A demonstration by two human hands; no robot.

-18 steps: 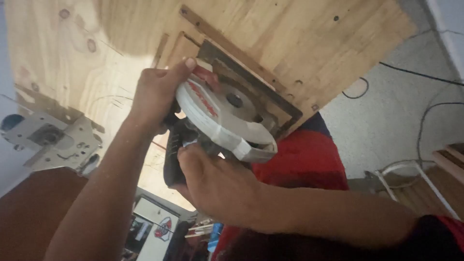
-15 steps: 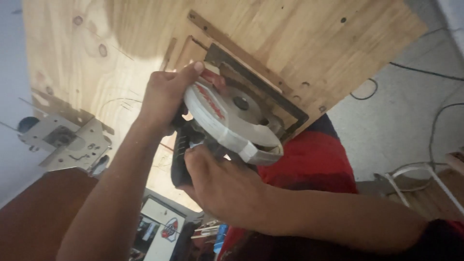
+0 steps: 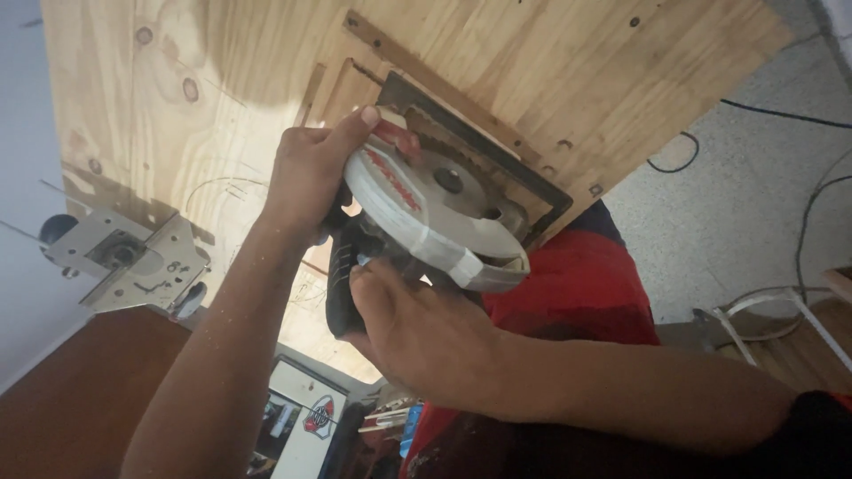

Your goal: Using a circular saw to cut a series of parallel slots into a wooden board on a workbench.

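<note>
Left hand (image 3: 311,177) is clasping the grey blade guard of the circular saw (image 3: 435,217), thumb on the rim; right hand (image 3: 417,333) is gripping its black handle (fingers hidden). Saw is sitting base-plate against the plywood board (image 3: 204,98)

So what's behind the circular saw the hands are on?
Behind the circular saw is a pale plywood panel, with the saw's dark base plate against it. The left hand and right hand cover the saw's body, so how it is fixed stays hidden.
</note>
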